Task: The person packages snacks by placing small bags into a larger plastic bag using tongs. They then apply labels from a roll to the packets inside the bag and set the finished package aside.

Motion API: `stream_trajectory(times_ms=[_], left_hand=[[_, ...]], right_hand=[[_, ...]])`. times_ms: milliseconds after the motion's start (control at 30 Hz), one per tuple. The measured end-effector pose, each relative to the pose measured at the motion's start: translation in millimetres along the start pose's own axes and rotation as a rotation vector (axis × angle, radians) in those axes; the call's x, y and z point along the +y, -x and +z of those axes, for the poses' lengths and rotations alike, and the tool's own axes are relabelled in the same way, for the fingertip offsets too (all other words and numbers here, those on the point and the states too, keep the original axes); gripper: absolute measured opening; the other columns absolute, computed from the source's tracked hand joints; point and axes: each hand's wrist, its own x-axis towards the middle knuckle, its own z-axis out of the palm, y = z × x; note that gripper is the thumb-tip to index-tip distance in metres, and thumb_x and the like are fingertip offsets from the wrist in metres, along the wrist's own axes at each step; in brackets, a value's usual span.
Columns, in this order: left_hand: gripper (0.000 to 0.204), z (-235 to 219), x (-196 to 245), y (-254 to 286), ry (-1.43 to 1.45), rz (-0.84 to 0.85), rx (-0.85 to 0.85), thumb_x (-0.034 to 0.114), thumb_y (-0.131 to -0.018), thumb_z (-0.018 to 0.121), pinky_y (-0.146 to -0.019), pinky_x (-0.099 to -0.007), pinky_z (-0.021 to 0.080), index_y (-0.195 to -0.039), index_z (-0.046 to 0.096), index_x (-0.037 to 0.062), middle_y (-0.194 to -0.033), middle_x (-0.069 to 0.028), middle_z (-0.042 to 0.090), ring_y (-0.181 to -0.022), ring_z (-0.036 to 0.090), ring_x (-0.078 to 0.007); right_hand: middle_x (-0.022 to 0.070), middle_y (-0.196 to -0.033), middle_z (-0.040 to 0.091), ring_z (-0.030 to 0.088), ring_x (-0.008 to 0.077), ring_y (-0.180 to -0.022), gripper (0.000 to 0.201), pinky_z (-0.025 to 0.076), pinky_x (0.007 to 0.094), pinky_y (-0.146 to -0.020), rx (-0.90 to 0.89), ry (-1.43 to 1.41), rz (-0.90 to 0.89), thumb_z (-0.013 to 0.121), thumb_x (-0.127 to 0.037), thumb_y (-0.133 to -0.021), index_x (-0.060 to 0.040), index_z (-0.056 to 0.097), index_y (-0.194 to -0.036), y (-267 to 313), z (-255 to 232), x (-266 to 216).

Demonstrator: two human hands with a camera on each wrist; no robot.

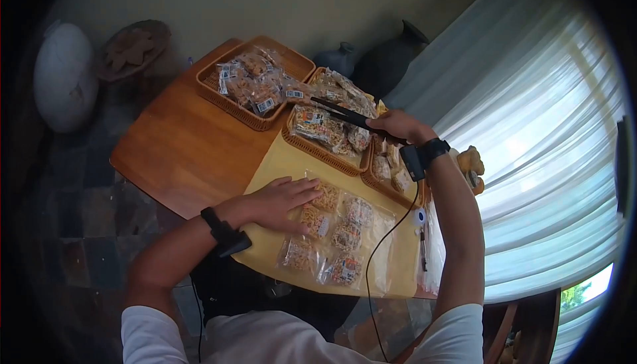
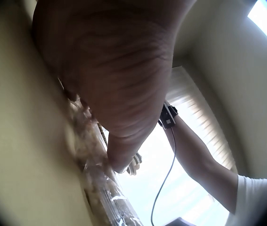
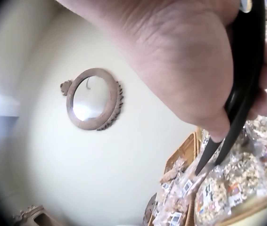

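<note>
- Wood tabletop (image 1: 179,125), approx. ctr of head view, part-covered by yellow mat (image 1: 269,172); plain wall at top, sheer curtain (image 1: 531,112) at R side.
- L hand (image 1: 275,205): fingers extended, slightly apart, resting on clear-wrapped snack pkts (image 1: 348,238) at lower ctr, on mat. No curl round any pkt noted.
- R hand (image 1: 401,126): curled round black tongs (image 1: 345,113), upper ctr-R. Tong arms near-closed per R wrist view.
- Tong tips: at small labelled pkt (image 1: 296,92), upper ctr, between upper-L basket (image 1: 298,64) and middle basket (image 1: 323,155). Firmness of grip: cannot tell.
- Both baskets hold wrapped pkts; more in R-hand basket (image 1: 388,190).
- Handling (est.): pkts light; film soft, slick, prone to slide; contents prob. crisp, liable to crumble. Best hold = sealed edge or flat across body, min. pressure.
- Tongs (est.): stiff, light, smooth; best held mid-length, w/ even squeeze.
</note>
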Motion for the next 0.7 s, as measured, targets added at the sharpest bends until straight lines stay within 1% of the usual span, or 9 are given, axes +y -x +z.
stream_trajectory(times_ms=[167,267,300,467,500,533,600,633,700], left_hand=[[0.103,3.7,-3.4,-0.6,-0.029,-0.013,0.003,0.074,-0.098,0.062,-0.135,-0.0527,0.015,-0.174,0.026,0.0141,-0.182,-0.0166,0.019,-0.168,0.020,-0.0319],[0.105,2.1,-2.4,-1.1,-0.022,-0.009,-0.022,0.075,-0.097,0.062,-0.135,-0.0526,0.014,-0.175,0.026,0.0144,-0.182,-0.0165,0.019,-0.169,0.018,-0.0309],[0.105,2.6,-2.7,-1.2,-0.019,-0.011,-0.021,0.075,-0.097,0.062,-0.135,-0.0526,0.014,-0.175,0.026,0.0144,-0.182,-0.0165,0.019,-0.169,0.018,-0.0309],[0.104,-0.1,-1.8,-0.3,0.015,-0.018,-0.011,0.071,-0.096,0.067,-0.135,-0.0529,0.015,-0.174,0.028,0.0137,-0.182,-0.0166,0.021,-0.168,0.021,-0.0319],[0.104,-3.2,-1.3,2.0,0.037,-0.015,-0.054,0.071,-0.096,0.067,-0.135,-0.0529,0.015,-0.174,0.028,0.0137,-0.182,-0.0166,0.021,-0.168,0.021,-0.0319],[0.104,-8.0,0.1,2.1,0.028,-0.024,-0.029,0.069,-0.096,0.069,-0.135,-0.0529,0.015,-0.174,0.028,0.0137,-0.182,-0.0168,0.021,-0.168,0.022,-0.0323],[0.104,-5.0,7.1,1.4,0.042,-0.013,-0.046,0.067,-0.095,0.071,-0.135,-0.0530,0.015,-0.174,0.029,0.0137,-0.181,-0.0171,0.022,-0.167,0.023,-0.0327],[0.103,-6.4,6.9,2.0,0.040,-0.020,-0.019,0.065,-0.095,0.072,-0.135,-0.0531,0.016,-0.174,0.030,0.0139,-0.181,-0.0174,0.022,-0.167,0.024,-0.0333],[0.102,-11.0,5.8,1.3,0.028,-0.017,-0.007,0.064,-0.095,0.073,-0.135,-0.0533,0.016,-0.173,0.030,0.0142,-0.181,-0.0178,0.023,-0.166,0.026,-0.0338]], right_hand=[[-0.0018,-0.074,0.068,0.055,0.0101,-0.055,0.046,0.048,0.0302,-0.053,-0.055,-0.126,-0.008,0.068,-0.049,-0.107,-0.0083,0.075,-0.088,-50.7,13.0,28.6],[-0.0007,-0.075,0.070,0.059,0.0091,-0.056,0.041,0.049,0.0283,-0.052,-0.204,-0.332,0.028,0.072,-0.048,-0.106,-0.0101,0.075,-0.090,-61.7,15.0,28.8],[-0.0007,-0.075,0.070,0.059,0.0091,-0.056,0.041,0.049,0.0283,-0.052,-0.207,-0.330,0.029,0.072,-0.048,-0.106,-0.0101,0.075,-0.090,-64.7,14.2,30.5],[-0.0012,-0.075,0.070,0.060,0.0074,-0.056,0.034,0.050,0.0267,-0.052,-0.232,-0.331,-0.049,0.073,-0.041,-0.107,-0.0106,0.075,-0.092,-69.6,13.9,36.4],[-0.0018,-0.074,0.070,0.060,0.0070,-0.056,0.032,0.050,0.0259,-0.052,-0.243,-0.369,-0.069,0.072,-0.040,-0.108,-0.0108,0.075,-0.093,-72.6,16.1,41.0],[-0.0021,-0.074,0.069,0.059,0.0066,-0.056,0.032,0.049,0.0253,-0.052,-0.204,-0.356,-0.072,0.072,-0.039,-0.108,-0.0110,0.075,-0.094,-77.2,19.1,47.6],[-0.0025,-0.074,0.069,0.059,0.0064,-0.057,0.033,0.050,0.0245,-0.054,-0.295,-0.389,-0.125,0.071,-0.040,-0.109,-0.0101,0.075,-0.095,-77.9,20.5,57.2],[-0.0021,-0.077,0.069,0.060,0.0063,-0.059,0.034,0.050,0.0239,-0.055,-0.271,-0.381,-0.113,0.071,-0.041,-0.109,-0.0097,0.074,-0.095,-63.3,22.9,48.4],[-0.0046,-0.072,0.066,0.058,0.0040,-0.056,0.033,0.048,0.0221,-0.052,-0.212,-0.434,-0.108,0.070,-0.039,-0.109,-0.0098,0.073,-0.095,-52.1,29.6,48.0]])
